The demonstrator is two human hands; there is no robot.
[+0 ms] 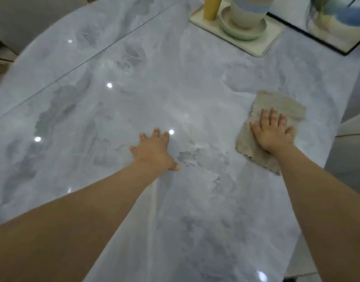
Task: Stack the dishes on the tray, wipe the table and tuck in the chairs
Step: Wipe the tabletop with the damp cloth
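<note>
- Two bare forearms reach in from the bottom edge, uncovered along all of their visible length; no sleeve or cuff shows.
- The left hand [154, 149] wears no glove, ring or band on the parts that show.
- The right hand [273, 132] is likewise ungloved, its wrist free of watch or bracelet.
- Fingernails on both hands look short and pale; the blur hides any finer detail.
- Forearms are slender and smooth, with no visible markings.
</note>
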